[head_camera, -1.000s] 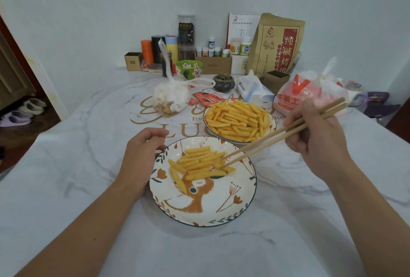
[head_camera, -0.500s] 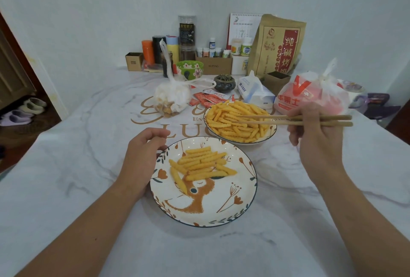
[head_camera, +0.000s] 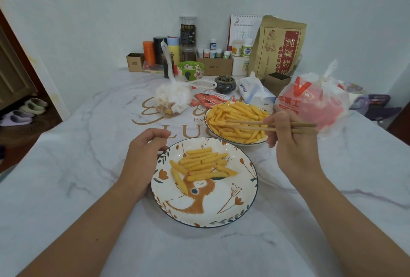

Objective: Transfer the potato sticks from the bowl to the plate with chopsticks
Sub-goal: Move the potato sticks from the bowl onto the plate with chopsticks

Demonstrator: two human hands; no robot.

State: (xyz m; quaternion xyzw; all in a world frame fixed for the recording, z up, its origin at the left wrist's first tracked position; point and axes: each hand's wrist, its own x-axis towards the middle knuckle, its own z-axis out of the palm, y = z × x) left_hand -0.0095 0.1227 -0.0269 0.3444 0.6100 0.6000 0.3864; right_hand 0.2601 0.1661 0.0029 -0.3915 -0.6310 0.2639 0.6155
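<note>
While your right hand (head_camera: 295, 143) grips the chopsticks (head_camera: 261, 126) nearly level, their tips reach left into the potato sticks (head_camera: 235, 119) heaped in the far bowl (head_camera: 255, 142). Your left hand (head_camera: 142, 161) rests loosely curled against the left rim of the near plate (head_camera: 221, 214), holding nothing; a small pile of sticks (head_camera: 202, 163) lies on its far half.

My right hand (head_camera: 295, 143) has swung the chopsticks (head_camera: 261, 126) off the plate (head_camera: 244, 205), where their tips sat on the pile a second ago, and over to the bowl (head_camera: 250, 142). They've gone from slanted to nearly level. Since half a second ago the hand has slid further left, pushing the tips deeper into the bowl's sticks (head_camera: 235, 119), near its left side.
</note>
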